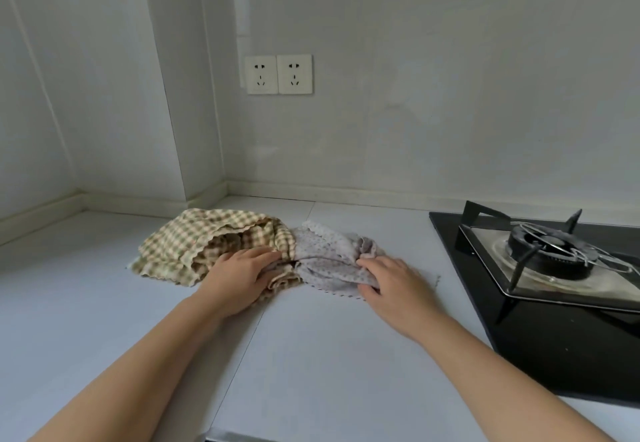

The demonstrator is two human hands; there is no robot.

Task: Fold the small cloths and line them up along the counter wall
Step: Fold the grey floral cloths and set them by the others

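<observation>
Bunched in the curled fingers of the right hand (391, 280) is a crumpled grey dotted cloth (329, 254) with a scalloped edge, laid on the pale grey counter (311, 355) just left of the black glass gas hob (540, 268). A rumpled beige-and-green checked cloth (194, 240), farther left of the hob and touching the grey one, is grasped by the left hand (239, 277), whose fingers are bent over a fold. Both cloths are seen unfolded, near the white wall (415, 130) behind the hob.
</observation>
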